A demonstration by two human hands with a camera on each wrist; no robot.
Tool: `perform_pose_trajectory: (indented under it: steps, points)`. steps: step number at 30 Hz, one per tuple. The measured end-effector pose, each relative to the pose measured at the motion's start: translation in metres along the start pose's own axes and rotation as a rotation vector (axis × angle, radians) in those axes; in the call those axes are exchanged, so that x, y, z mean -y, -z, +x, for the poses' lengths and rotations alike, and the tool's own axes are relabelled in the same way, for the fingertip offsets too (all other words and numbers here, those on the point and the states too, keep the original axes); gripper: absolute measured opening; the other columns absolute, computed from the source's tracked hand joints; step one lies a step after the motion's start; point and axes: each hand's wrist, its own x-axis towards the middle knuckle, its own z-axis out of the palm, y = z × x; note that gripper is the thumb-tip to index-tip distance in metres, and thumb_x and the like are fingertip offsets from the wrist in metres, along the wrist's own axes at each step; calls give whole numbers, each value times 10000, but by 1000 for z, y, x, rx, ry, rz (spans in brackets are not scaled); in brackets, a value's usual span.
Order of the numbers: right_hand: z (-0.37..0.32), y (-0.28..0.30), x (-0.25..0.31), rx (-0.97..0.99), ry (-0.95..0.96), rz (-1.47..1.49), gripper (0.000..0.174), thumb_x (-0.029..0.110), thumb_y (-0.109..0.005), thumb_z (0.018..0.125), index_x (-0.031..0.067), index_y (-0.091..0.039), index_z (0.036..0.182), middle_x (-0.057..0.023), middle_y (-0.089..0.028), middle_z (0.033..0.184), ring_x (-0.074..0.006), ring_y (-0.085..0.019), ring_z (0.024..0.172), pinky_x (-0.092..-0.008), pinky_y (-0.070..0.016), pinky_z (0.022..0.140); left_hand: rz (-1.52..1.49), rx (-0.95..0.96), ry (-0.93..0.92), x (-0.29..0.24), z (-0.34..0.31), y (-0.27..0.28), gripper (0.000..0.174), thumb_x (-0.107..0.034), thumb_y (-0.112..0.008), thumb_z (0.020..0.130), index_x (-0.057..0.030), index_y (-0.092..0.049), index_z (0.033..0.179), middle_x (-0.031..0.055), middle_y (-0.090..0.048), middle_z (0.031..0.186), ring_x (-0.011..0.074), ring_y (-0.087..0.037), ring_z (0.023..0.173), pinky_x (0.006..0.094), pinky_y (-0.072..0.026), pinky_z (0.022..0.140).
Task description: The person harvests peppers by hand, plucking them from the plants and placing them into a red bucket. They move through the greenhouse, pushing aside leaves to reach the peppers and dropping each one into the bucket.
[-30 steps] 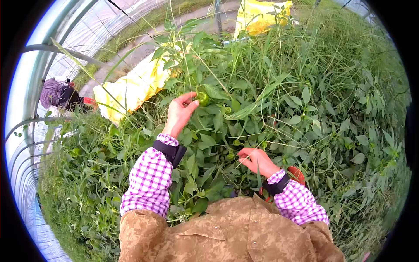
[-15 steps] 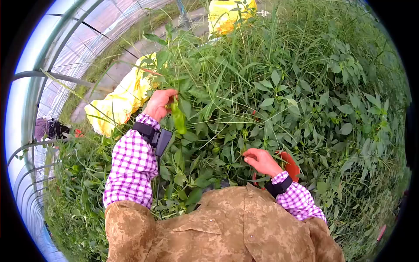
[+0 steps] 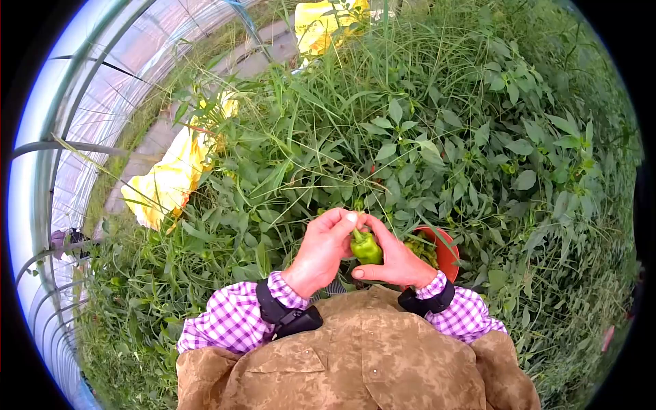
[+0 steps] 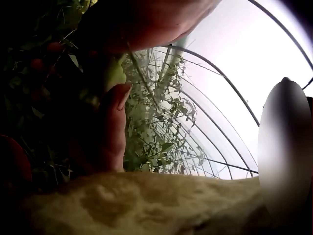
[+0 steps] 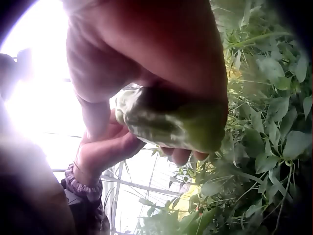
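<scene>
Well, I see a green pepper [image 3: 366, 249] up in front of the brown jacket [image 3: 355, 348], over the leaves, with both hands on it. The left hand [image 3: 316, 254] pinches it at the top by the stem, and the right hand [image 3: 400, 263] is curled round its side, so the two hands are close together. I think the pepper is light and stiff, with thin walls and a hollow middle. Its skin shines, so it could slip a bit, and a hard squeeze might crack it. I would hold it softly round the fat part, or by the stem, which looks easy to snap. Just beside the right hand is a red bucket [image 3: 451, 261] with green things in it, too small for me to tell one by one. Under and around it all are thick green plants [image 3: 266, 171] and long grass. Two yellow bags [image 3: 167, 184] lie past them, by a gray path. Bent poles and see-through plastic [image 3: 102, 102] make the wall.
</scene>
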Motion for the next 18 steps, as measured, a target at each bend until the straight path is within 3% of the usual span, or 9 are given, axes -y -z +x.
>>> perform_pose_trajectory:
  steps: [1, 2, 4, 5, 8, 12, 14, 15, 18]
  points:
    - [-10, 7, -5, -64, -107, -63, 767, 257, -763, 764, 54, -335, 1367, -139, -519, 1240, -206, -545, 1087, -348, -434, 929, 84, 24, -11, 28, 13, -5, 133, -159, -531, 960, -40, -588, 972, 17, -587, 920, 122, -565, 880, 289, -484, 819]
    - [-22, 17, -12, -116, -209, -125, 722, 238, -760, 764, 29, -370, 1335, -132, -542, 1195, -187, -561, 1042, -328, -447, 902, 390, 69, -238, 58, 30, -1, 144, -141, -518, 963, -32, -588, 1025, 33, -571, 1000, 117, -549, 936, 258, -479, 813]
    - [-51, 35, -28, -272, -273, -178, 659, 210, -752, 758, 5, -426, 1292, -147, -563, 1181, -195, -573, 1039, -347, -464, 882, 1130, 167, -542, 53, 31, -7, 226, -152, -615, 878, -68, -582, 1086, 128, -488, 1189, 272, -489, 1133, 369, -436, 939]
    - [-67, 46, -42, -308, -347, -222, 644, 198, -748, 754, 2, -437, 1283, -153, -571, 1175, -207, -579, 1041, -350, -467, 878, 1249, 207, -590, 50, 33, -4, 273, -160, -639, 837, -67, -579, 1087, 144, -494, 1191, 341, -427, 1223, 404, -384, 1014]
    - [-114, 69, -84, -402, -474, -548, 596, 156, -731, 746, -7, -470, 1257, -180, -597, 1153, -259, -604, 1039, -349, -475, 881, 1761, 251, -859, 32, 64, 12, 287, -140, -618, 805, -30, -576, 1067, 155, -505, 1236, 337, -345, 1325, 469, -314, 1079]
    - [-158, 78, -136, -368, -499, -900, 565, 144, -721, 748, -13, -490, 1239, -196, -609, 1132, -292, -611, 1038, -358, -482, 880, 2301, -60, -1040, -38, 119, 44, 285, -207, -588, 833, -42, -583, 1066, 166, -507, 1248, 317, -371, 1312, 492, -279, 1088]
    - [-162, 83, -147, -382, -542, -835, 528, 147, -723, 747, -20, -519, 1205, -192, -625, 1103, -289, -629, 998, -366, -501, 847, 2543, -291, -879, -79, 140, 81, 332, -288, -561, 874, -50, -573, 1105, 154, -512, 1256, 305, -410, 1266, 472, -324, 1042]
    - [-150, 81, -131, -408, -640, -518, 458, 130, -708, 768, -34, -539, 1161, -171, -649, 1021, -257, -647, 931, -350, -518, 799, 2573, -335, -661, -97, 145, 104, 360, -331, -529, 899, -60, -560, 1135, 145, -521, 1237, 298, -457, 1198, 460, -364, 980]
    - [-133, 85, -128, -352, -579, -433, 382, 108, -679, 802, -45, -552, 1128, -155, -663, 950, -230, -658, 875, -329, -529, 775, 2528, -348, -71, -133, 137, 168, 477, -459, -414, 954, -93, -505, 1245, 125, -566, 1132, 271, -561, 989, 439, -440, 780]
